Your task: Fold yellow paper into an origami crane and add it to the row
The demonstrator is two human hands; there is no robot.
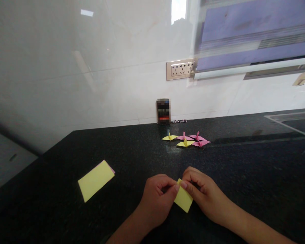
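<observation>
A small folded yellow paper (183, 200) is pinched between both hands, low over the black countertop (244, 176). My left hand (156, 196) grips its left edge with thumb and fingers closed. My right hand (202, 189) holds its top right part, fingers curled and pressed on the paper. Both hands sit near the front middle of the counter.
A stack of yellow paper (96, 180) with a pink sheet under it lies to the left. Several folded paper cranes (185, 139), yellow and pink, stand further back. A small dark box (163, 110) leans on the white wall. A wall socket (180, 69) and a sink edge (289, 118) are at right.
</observation>
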